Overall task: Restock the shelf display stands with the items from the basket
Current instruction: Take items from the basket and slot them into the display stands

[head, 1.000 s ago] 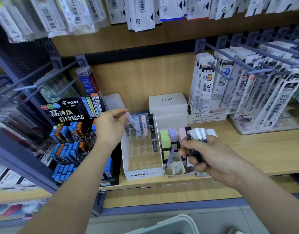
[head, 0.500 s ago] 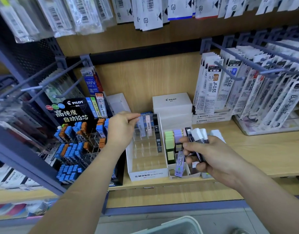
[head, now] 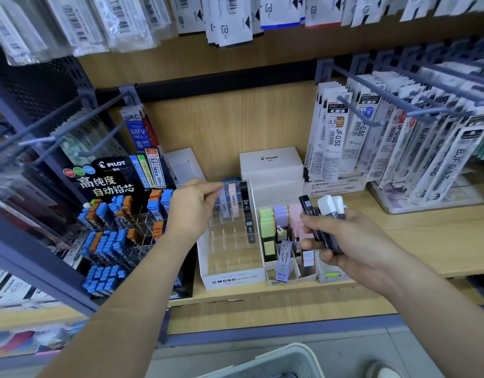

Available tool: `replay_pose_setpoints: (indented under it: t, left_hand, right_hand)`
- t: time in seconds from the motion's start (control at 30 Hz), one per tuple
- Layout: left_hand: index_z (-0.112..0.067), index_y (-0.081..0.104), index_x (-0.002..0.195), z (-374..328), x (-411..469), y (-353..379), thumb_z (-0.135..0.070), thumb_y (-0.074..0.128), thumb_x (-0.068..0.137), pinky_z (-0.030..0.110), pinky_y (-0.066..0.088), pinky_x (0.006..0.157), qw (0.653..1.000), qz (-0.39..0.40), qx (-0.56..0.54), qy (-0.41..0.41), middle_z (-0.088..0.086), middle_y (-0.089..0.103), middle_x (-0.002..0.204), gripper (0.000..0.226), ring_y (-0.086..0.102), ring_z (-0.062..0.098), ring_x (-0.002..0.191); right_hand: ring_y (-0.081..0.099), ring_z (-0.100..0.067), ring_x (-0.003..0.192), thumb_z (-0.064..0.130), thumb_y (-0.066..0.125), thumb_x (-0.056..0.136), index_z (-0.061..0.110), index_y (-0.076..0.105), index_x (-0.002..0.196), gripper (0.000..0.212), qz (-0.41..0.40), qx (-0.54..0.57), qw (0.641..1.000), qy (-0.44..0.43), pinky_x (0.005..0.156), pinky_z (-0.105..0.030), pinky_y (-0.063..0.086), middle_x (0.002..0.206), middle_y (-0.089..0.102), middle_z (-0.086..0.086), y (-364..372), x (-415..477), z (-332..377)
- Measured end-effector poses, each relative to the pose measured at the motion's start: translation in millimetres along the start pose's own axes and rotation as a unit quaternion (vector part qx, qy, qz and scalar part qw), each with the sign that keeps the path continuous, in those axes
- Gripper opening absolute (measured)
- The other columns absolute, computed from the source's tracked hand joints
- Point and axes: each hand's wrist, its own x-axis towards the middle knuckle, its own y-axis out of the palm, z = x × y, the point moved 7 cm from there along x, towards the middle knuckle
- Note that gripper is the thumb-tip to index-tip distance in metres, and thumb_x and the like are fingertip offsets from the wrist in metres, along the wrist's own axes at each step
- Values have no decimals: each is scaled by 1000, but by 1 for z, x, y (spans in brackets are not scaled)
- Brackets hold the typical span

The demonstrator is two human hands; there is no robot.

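A pale lead case (head: 224,203) stands upright in the MONO display stand (head: 232,279); dark cases (head: 307,207) bunched, tilted, nearby.

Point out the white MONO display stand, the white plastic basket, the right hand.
white MONO display stand (head: 234,281): head view, front label panel.
white plastic basket (head: 287,350): head view, upper rim.
right hand (head: 352,238): head view, its back.

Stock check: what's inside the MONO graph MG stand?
At the back: a bluish case, a pink case, black cases down the right side. Left hand hides the back-left corner.

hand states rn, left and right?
Left hand: closed, pinching a pale lead case in the MONO stand.
Right hand: closed around a bunch of black and white lead cases.
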Motion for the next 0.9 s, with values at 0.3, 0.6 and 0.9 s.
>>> replay_pose_setpoints:
  t: [0.3, 0.6, 0.9]
  left_hand:
    - [-16, 71, 80, -84, -66, 36, -36, 56, 88, 29, 52, 70, 963, 260, 71, 1, -2, 69, 75, 26, 63, 16, 75]
    - [-18, 42, 58, -89, -105, 83, -52, 49, 88, 26, 27, 47, 910, 342, 229, -52, -3, 46, 64, 46, 50, 23, 69]
    - [-17, 65, 70, -64, -68, 35, -36, 63, 76, 25, 49, 61, 939, 289, 58, -177, -3, 67, 64, 19, 65, 16, 68]
  right_hand:
    - [41, -9, 45, 17, 73, 84, 4, 67, 96, 19, -43, 19, 999, -17, 35, -16, 30, 69, 67, -5, -15, 5, 3]
    - [36, -8, 44, 20, 76, 81, 7, 66, 79, 17, -44, 8, 999, -27, 36, -15, 28, 64, 63, -2, -20, 1, 8]
    - [43, -10, 52, 14, 63, 92, 6, 62, 93, 8, -65, 38, 997, -2, 36, -15, 28, 72, 61, -6, -51, 4, 17]
